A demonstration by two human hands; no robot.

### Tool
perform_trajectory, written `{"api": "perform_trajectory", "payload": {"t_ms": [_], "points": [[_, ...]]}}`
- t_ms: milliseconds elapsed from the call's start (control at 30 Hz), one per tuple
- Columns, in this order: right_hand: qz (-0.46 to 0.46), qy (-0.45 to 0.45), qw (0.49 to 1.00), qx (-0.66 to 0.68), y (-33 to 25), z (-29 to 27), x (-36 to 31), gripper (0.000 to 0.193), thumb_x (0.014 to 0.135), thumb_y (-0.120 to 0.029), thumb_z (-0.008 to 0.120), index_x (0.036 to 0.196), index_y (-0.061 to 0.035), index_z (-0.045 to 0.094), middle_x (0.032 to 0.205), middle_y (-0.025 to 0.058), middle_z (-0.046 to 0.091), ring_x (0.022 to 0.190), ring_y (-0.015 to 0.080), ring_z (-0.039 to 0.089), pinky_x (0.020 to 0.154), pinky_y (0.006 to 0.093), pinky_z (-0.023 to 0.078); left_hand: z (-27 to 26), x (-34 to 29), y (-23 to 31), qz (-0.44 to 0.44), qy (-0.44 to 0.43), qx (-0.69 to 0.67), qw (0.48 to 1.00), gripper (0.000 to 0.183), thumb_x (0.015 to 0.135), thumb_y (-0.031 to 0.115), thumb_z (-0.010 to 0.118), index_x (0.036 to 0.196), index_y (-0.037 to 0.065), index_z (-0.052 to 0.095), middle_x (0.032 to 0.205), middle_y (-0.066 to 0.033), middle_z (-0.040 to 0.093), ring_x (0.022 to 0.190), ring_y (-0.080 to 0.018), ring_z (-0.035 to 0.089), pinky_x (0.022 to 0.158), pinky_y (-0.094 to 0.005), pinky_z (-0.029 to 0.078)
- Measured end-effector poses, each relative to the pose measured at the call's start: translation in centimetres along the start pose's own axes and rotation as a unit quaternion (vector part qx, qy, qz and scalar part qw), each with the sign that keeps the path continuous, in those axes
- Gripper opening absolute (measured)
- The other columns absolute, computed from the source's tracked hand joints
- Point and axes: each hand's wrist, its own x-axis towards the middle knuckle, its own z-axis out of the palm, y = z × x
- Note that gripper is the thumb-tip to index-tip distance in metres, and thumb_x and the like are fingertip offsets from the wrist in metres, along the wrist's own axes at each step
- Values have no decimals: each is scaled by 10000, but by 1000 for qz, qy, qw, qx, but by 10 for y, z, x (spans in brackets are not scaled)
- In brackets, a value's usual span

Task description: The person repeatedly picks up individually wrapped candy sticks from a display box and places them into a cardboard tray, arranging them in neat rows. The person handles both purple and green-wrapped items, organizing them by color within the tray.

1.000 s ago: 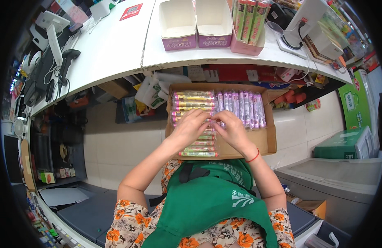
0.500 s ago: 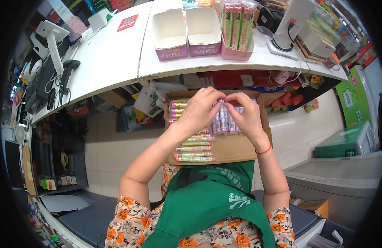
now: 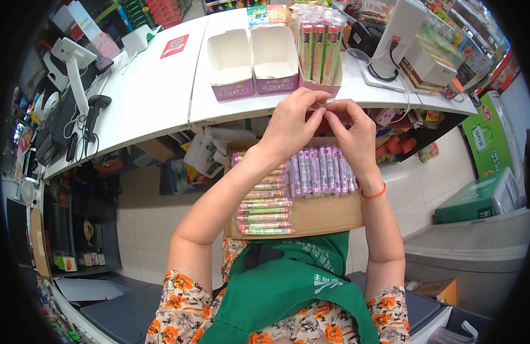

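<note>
My left hand [image 3: 293, 121] and my right hand [image 3: 352, 132] meet fingertip to fingertip near the counter's front edge. Both are pinched closed; whatever they hold, if anything, is too small to make out. Below them a shallow cardboard box [image 3: 328, 217] rests at my lap. In it lie purple stick-shaped packs [image 3: 322, 171] side by side and, at its left, a column of yellow and green stick packs [image 3: 266, 217]. Just beyond my hands a pink display box [image 3: 329, 88] holds upright green tubes with red ends [image 3: 318, 54].
Two open white-and-purple display boxes [image 3: 232, 89] stand on the white counter [image 3: 144, 86]. A handheld scanner [image 3: 94, 114] is at the left, and a white upright device [image 3: 396, 40] with cables at the right. Under the counter are plastic bags [image 3: 210, 152]. A green bin [image 3: 466, 206] stands right.
Both hands have moved up and away from the box toward the counter edge, still pinched together. More of the purple packs now shows. The view has shifted slightly.
</note>
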Motion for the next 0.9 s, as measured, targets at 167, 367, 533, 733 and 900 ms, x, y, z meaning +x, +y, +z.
{"api": "perform_trajectory", "payload": {"t_ms": [167,367,533,733,900], "points": [[2,26,999,27,8,0,16,145,940,-9,683,1081,19,668,964,52,732,839,87,681,769,240,551,4,15,0,35,28,6,999,320,926,11,653,1243,-34,656,1134,-150,684,997,-219,714,826,-329,599],[-14,50,999,2,16,0,39,158,934,-14,691,1087,14,661,985,64,724,895,114,692,807,264,557,6,35,-1,1,51,-21,998,385,929,32,668,1307,-27,629,1210,-160,664,1100,-225,688,865,-325,587],[-48,85,995,-28,25,3,55,178,896,-43,721,1057,2,660,967,98,704,868,192,695,784,319,556,6,47,-1,-44,38,-64,996,438,945,44,663,1367,-43,583,1281,-160,626,1178,-224,652,893,-321,585],[-59,102,990,-80,31,9,67,220,876,-41,734,1080,-2,660,989,94,711,865,191,698,772,324,551,8,53,-4,-75,25,-92,993,496,956,36,655,1420,-70,517,1346,-164,576,1231,-225,621,960,-317,572],[-46,106,989,-95,38,12,73,237,878,-42,736,1098,0,659,1006,92,723,857,170,702,762,312,550,11,55,-9,-86,20,-99,991,518,967,20,639,1450,-78,478,1378,-160,548,1277,-227,588,1004,-317,554]]}}
